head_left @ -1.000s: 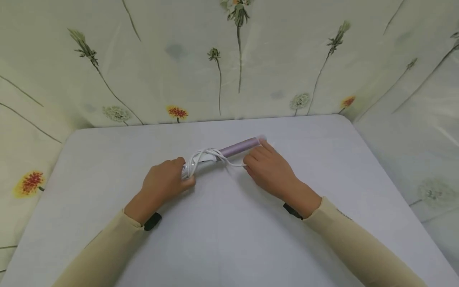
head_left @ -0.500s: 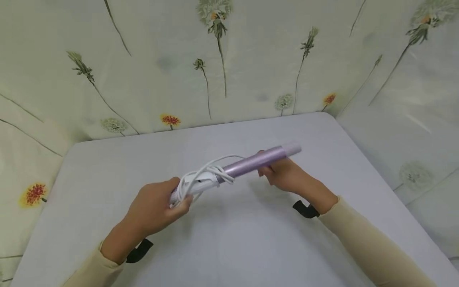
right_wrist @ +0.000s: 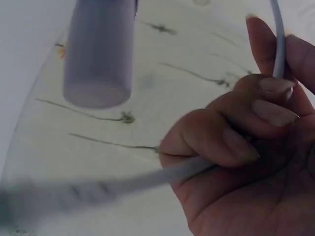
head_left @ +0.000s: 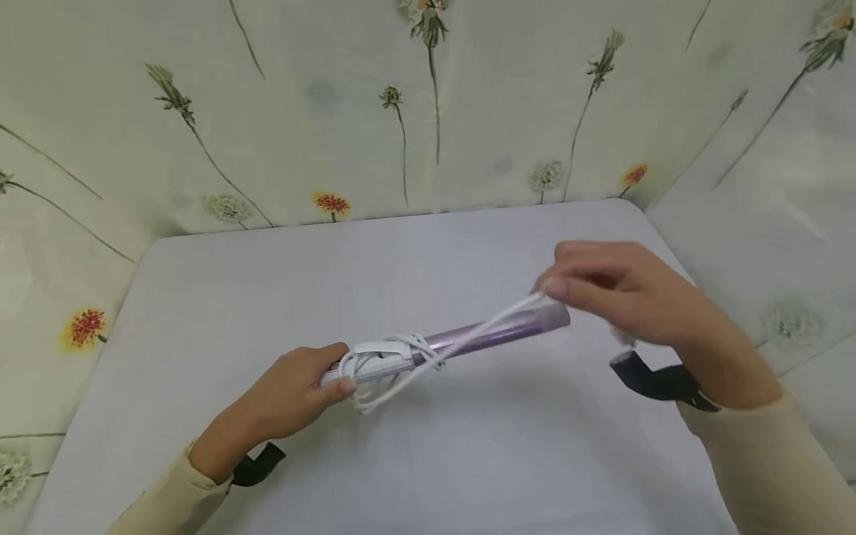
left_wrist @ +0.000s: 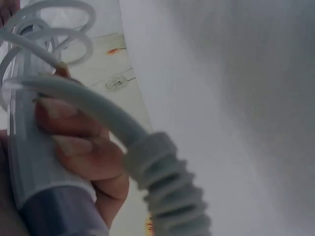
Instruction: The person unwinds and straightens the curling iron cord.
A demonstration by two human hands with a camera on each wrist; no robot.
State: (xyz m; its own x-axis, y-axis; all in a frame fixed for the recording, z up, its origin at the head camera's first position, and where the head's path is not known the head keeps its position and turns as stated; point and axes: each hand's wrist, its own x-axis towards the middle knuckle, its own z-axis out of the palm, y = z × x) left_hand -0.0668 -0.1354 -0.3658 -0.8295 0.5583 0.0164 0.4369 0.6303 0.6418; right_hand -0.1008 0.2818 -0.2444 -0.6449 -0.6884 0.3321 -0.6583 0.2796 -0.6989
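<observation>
A curling iron [head_left: 518, 328] with a shiny purple barrel and white handle is held off the table, tilted up to the right. My left hand [head_left: 287, 394] grips its handle; in the left wrist view the fingers curl round the white handle [left_wrist: 37, 152], beside the cord's ribbed sleeve [left_wrist: 170, 184]. White cord [head_left: 504, 315] loops round the handle and barrel base. To the right, my right hand [head_left: 628, 293] pinches a stretch of cord over the pale barrel tip [right_wrist: 101, 64]. More cord [right_wrist: 182, 170] runs through its curled fingers toward a blurred end at lower left.
A white-covered table [head_left: 267, 282] lies beneath both hands. Behind and beside it hangs a flower-printed curtain or sheet [head_left: 361, 148]. Dark straps [head_left: 662, 379] show at the wrists.
The right hand has risen and moved right, drawing cord across the front of the barrel. A second ago the iron was lower and farther back; the left hand has kept its grip.
</observation>
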